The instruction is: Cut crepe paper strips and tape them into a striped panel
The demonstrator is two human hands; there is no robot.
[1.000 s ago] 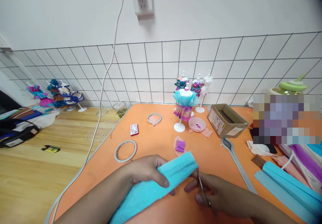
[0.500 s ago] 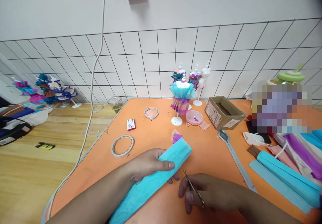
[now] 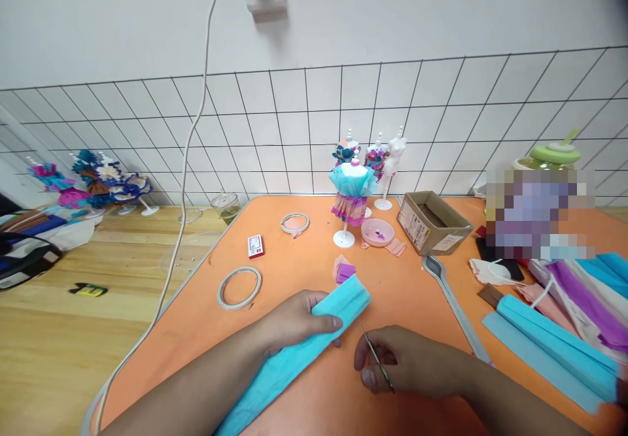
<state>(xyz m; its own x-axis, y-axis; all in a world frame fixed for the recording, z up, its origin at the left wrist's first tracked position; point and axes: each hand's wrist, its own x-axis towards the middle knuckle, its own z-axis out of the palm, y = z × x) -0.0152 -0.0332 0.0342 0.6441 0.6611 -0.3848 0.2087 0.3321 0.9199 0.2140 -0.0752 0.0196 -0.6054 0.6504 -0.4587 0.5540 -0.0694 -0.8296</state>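
My left hand is wrapped round a long folded strip of turquoise crepe paper that lies slantwise on the orange table, its far end near a small purple and pink paper scrap. To the right, my right hand holds small metal scissors, blades pointing up towards the strip's edge and a short way from it. The blades look nearly closed.
Two tape rings, a small red-and-white box, a dressed mini mannequin, a pink dish and a cardboard box stand farther back. Crepe paper rolls lie at right. A white cable hangs at left.
The scissors have come off the strip's far end and moved down and left beside my right hand. The strip has shifted slightly left with my left hand.
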